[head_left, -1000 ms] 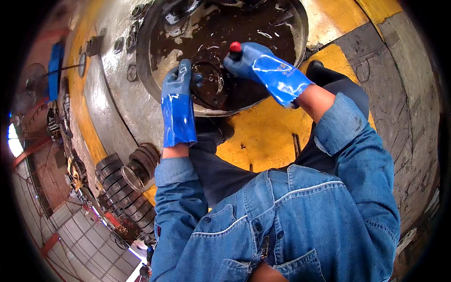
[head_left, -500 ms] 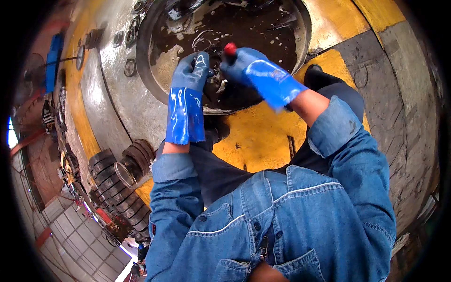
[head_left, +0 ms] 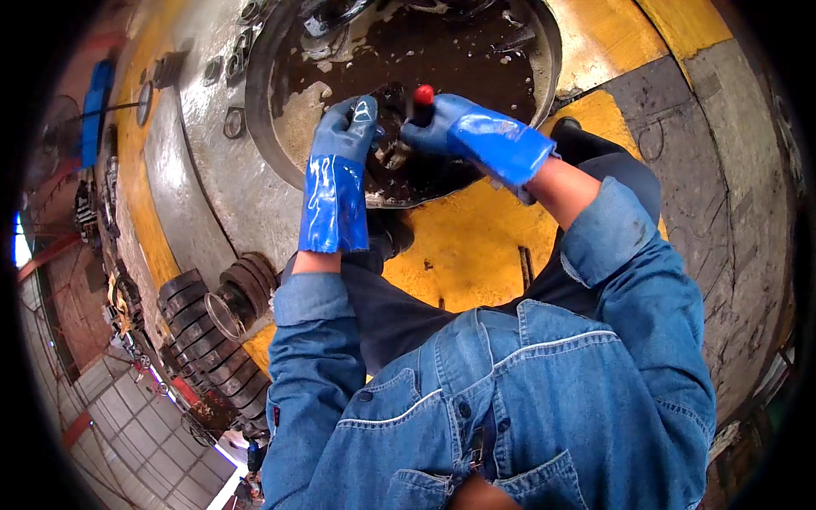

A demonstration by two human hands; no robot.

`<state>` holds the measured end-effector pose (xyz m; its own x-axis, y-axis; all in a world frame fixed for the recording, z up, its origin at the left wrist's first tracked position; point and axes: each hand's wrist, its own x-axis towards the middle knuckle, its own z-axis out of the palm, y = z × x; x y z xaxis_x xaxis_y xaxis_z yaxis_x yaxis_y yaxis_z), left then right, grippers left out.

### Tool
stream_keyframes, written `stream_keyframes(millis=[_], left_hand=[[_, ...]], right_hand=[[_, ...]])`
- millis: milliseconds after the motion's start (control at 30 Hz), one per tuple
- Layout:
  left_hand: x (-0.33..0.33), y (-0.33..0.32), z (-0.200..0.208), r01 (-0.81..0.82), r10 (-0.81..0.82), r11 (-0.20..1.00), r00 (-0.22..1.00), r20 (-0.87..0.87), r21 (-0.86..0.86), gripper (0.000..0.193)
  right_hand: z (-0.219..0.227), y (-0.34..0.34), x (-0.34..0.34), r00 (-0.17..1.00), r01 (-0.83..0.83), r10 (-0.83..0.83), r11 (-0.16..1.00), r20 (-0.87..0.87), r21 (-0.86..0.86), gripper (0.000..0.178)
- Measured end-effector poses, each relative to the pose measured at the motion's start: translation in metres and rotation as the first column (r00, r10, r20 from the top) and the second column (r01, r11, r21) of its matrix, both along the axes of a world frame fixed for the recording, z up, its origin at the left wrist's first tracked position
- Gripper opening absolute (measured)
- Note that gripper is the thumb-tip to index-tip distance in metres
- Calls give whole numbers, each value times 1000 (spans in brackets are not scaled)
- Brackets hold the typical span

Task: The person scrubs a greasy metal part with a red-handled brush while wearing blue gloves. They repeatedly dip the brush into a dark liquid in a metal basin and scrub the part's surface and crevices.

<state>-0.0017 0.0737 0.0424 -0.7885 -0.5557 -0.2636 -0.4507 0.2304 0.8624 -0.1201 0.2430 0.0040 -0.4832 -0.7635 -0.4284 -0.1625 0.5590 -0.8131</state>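
Both my hands wear blue rubber gloves and work over a round metal basin [head_left: 265,110] of dark, foamy liquid. My left hand [head_left: 343,129] is closed on the left side of a dark, wet metal part [head_left: 393,155], whose full shape is hidden by the gloves and the dark liquid. In my right hand [head_left: 450,123] is a tool with a dark handle and a red end [head_left: 423,95]; its fingers are wrapped round it beside the part. The tool's working end is out of sight, so its kind cannot be told.
Wet metal parts [head_left: 327,19] lie at the basin's far side. Several small dark rings [head_left: 235,122] rest on the grey metal surface to the left. Ribbed black cylindrical parts [head_left: 212,331] and a flanged part [head_left: 242,293] stand nearer left. Yellow plating [head_left: 467,246] lies between my legs.
My right hand has shifted slightly right and down, and the tool's red end has tipped a little to the right. My left hand stays nearly in place.
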Motion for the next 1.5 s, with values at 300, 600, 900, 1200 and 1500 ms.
stream_keyframes(millis=[300,600,900,1200,1500], left_hand=[[0,-5,3,-52,51,999,997,53,17,46],[5,0,11,-90,95,992,994,-59,86,49],[9,-22,2,-107,150,964,975,-166,244,42],[11,-9,12,-101,134,980,972,-193,171,37],[8,-23,3,-229,276,955,919,-280,190,36]], right_hand=[[7,13,6,832,-133,-107,914,-545,-383,25],[52,29,-10,826,438,-165,790,540,-429,28],[9,36,-17,915,398,-262,711,307,-580,30],[20,11,-17,954,186,-297,683,-35,-706,48],[10,20,-39,775,626,-583,761,244,-169,47]])
